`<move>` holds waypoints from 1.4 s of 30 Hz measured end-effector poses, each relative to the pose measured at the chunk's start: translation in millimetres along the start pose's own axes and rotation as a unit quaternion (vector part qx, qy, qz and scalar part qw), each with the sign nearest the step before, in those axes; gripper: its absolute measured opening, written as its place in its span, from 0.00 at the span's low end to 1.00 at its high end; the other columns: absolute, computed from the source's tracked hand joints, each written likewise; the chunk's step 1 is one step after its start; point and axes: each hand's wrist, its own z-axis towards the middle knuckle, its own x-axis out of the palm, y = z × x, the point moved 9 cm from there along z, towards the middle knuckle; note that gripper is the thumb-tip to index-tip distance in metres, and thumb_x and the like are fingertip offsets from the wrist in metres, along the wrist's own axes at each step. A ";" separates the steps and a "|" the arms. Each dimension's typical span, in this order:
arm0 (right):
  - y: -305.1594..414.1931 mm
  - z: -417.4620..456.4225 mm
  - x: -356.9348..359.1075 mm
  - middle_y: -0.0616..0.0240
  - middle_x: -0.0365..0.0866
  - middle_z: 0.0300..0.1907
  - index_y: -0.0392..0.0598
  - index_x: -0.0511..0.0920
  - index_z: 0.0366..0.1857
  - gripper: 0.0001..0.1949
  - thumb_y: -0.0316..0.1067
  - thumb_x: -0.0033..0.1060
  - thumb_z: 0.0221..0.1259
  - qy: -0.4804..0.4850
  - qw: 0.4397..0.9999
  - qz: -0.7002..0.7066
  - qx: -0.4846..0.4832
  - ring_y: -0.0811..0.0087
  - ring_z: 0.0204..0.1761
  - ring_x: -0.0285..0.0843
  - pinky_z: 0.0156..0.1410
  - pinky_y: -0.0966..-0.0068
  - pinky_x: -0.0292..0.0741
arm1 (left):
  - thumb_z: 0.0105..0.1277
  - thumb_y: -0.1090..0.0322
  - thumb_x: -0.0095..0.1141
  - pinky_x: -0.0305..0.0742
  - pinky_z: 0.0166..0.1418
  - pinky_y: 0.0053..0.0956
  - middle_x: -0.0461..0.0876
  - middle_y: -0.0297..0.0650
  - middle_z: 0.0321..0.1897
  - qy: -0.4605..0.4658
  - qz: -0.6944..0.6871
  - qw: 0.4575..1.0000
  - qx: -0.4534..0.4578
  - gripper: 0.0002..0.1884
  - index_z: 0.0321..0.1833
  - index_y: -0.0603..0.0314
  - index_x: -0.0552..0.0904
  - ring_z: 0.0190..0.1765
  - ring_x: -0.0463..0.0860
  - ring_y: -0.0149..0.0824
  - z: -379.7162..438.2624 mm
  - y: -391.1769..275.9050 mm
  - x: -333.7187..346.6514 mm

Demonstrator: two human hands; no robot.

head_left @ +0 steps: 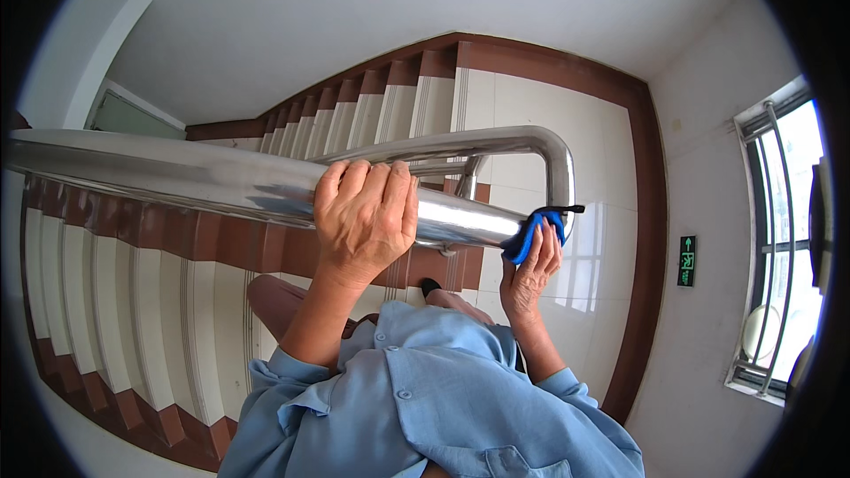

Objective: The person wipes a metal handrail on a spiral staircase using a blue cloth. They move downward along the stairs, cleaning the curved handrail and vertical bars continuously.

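A shiny metal stair handrail (265,172) runs from the left edge across the view and bends back in a loop at the right. My left hand (365,212) is wrapped over the top of the thick rail, near the middle of the picture. Farther right, my right hand (534,262) holds a blue cloth (524,245) with a dark edging against the rail, close to the bend. The cloth is folded around the rail there, and a dark strip of it sticks out to the right. The rail's underside and part of my right palm are hidden.
Pale steps with red-brown borders lie on both sides of the rail, at the lower left (156,318) and behind it (362,113). A tiled landing (584,179) is at the right. Beyond it are a white wall, a green exit sign (687,261) and a barred window (783,239).
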 end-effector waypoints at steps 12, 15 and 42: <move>95.1 39.9 0.8 0.48 0.70 0.76 0.55 0.71 0.74 0.34 0.33 0.71 0.60 0.003 0.976 0.052 -0.210 0.45 0.75 0.70 0.81 0.44 0.62 | 0.71 0.62 0.62 0.74 0.62 0.37 0.89 0.33 0.36 0.019 -0.014 1.000 0.012 0.07 0.44 0.56 0.87 0.44 0.86 0.37 1.6 -0.5 1.0; 64.4 -7.0 13.3 0.47 0.64 0.79 0.63 0.68 0.76 0.39 0.43 0.77 0.58 -0.037 0.975 0.006 -0.218 0.41 0.77 0.66 0.82 0.39 0.58 | 0.72 0.61 0.61 0.74 0.63 0.37 0.89 0.33 0.36 -0.015 -0.015 1.000 0.021 0.09 0.44 0.57 0.88 0.44 0.86 0.37 -0.3 -1.6 0.4; 106.6 151.5 49.4 0.38 0.79 0.28 0.36 0.81 0.39 0.33 0.59 0.33 0.88 0.436 0.850 0.296 -0.029 0.41 0.34 0.80 0.50 0.52 0.72 | 0.78 0.39 0.50 0.25 0.87 0.66 0.76 0.39 0.72 -0.121 0.036 0.983 -0.130 0.27 0.62 0.54 0.85 0.85 0.57 0.57 -40.9 89.7 -33.3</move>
